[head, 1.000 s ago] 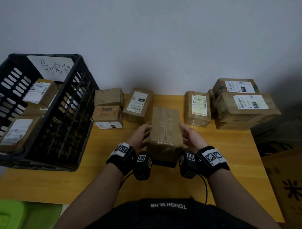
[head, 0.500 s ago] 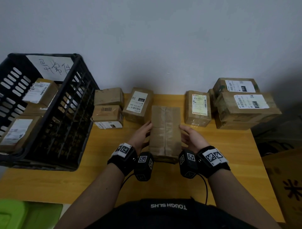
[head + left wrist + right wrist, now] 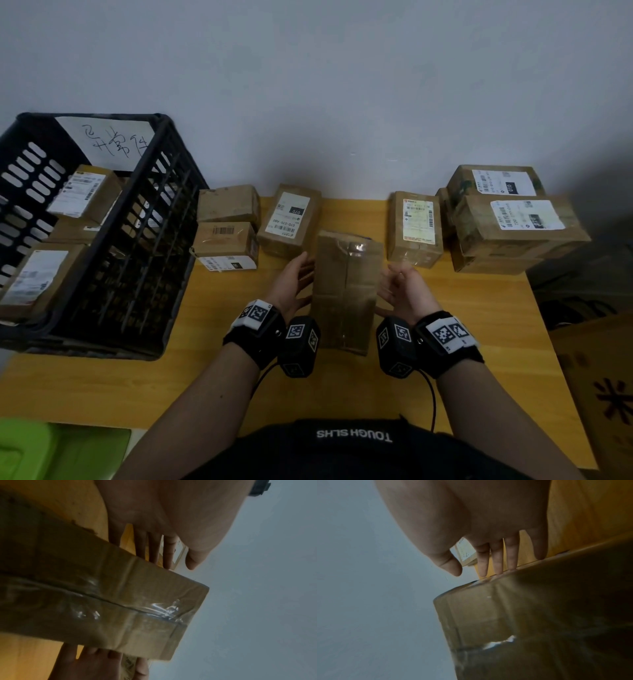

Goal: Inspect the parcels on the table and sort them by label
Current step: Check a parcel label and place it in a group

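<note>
**Parcel between both hands, plain taped face up**

Brown parcel [image 3: 346, 291] sits mid-table [image 3: 479, 342], tilted, no label visible. Left hand [image 3: 291, 284] and right hand [image 3: 402, 291] flank its long sides, fingers [image 3: 498, 559] straight and spread; contact with the cardboard cannot be told. Crate [image 3: 144, 240] at left holds labelled parcels.

A plain pale grey-white wall [image 3: 342, 85] fills the upper half of the head view, evenly and dimly lit, darkening toward the right edge. Below it lies a yellow wooden desk [image 3: 479, 325] with visible grain, its far edge against the wall. At the lower left corner sits something bright green [image 3: 41, 448]. At the lower right stands a brown cardboard carton [image 3: 606, 394] with a dark printed mark, beside the desk.
</note>
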